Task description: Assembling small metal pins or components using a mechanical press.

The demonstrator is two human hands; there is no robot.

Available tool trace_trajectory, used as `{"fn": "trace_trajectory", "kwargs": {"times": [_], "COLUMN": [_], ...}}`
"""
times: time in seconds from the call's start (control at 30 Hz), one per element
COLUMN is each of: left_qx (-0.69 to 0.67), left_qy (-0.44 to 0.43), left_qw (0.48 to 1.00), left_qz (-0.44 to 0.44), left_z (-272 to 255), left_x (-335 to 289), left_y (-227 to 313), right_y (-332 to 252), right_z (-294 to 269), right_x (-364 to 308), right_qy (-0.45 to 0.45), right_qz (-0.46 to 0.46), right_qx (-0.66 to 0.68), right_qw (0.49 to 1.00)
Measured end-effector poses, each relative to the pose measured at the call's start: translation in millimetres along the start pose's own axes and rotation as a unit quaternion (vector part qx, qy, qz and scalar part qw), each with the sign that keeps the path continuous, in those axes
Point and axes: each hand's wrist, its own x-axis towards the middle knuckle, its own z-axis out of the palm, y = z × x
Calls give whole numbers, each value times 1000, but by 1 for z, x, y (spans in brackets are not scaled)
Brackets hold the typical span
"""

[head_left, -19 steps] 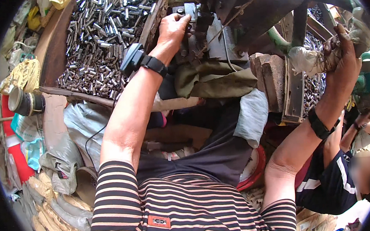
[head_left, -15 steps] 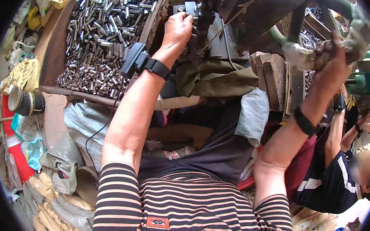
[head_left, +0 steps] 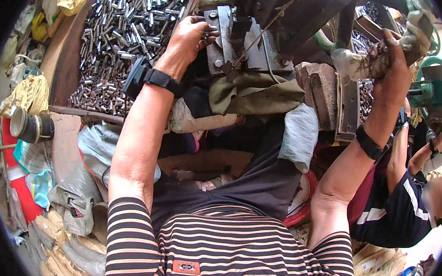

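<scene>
My left hand (head_left: 189, 36) is beside the metal die block (head_left: 218, 61) of a dark press, at its left edge. Its fingers are curled together near the block; whether a small piece sits between them is too small to make out. On the right, my right hand (head_left: 393, 56) is wrapped round the cloth-bound handle (head_left: 418, 26) of the press's thick bar. Left of the press, a wooden tray (head_left: 88, 110) is heaped with short shiny metal tubes (head_left: 136, 26). A green cloth (head_left: 254, 95) hangs below the die block.
Wooden blocks (head_left: 318, 93) stand right of the green cloth. Beyond the handle lie more metal tubes (head_left: 366, 99) and a green machine (head_left: 433, 90). Another person (head_left: 398, 213) works at the far right. A grey can (head_left: 25, 126) and sacks line the left side.
My left hand has moved left, off the die block, which now shows more of its face. My right hand remains on the bound handle, shifted slightly left and up.
</scene>
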Motion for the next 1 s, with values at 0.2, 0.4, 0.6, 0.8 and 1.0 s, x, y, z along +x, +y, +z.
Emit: {"fn": "trace_trajectory", "kwargs": {"times": [0.2,0.4,0.6,0.8,1.0], "left_qx": [-5,61,376,419,368], "left_qy": [8,19,62,15,32], "left_qw": [999,995,903,886,911], "left_qz": [47,75,199,198,182], "left_z": [9,27,30,5,-13], "left_x": [12,6,16,26,17], "left_y": [-26,-30,-25,-17,-4], "right_y": [-16,0,65,20,-15], "right_z": [10,13,31,16,6], "right_x": [11,4,-22,-14,3], "right_qy": [5,45,165,42,0], "right_qz": [34,33,-79,34,39], "right_qx": [53,76,131,80,-23], "right_qw": [998,996,974,995,999]}}
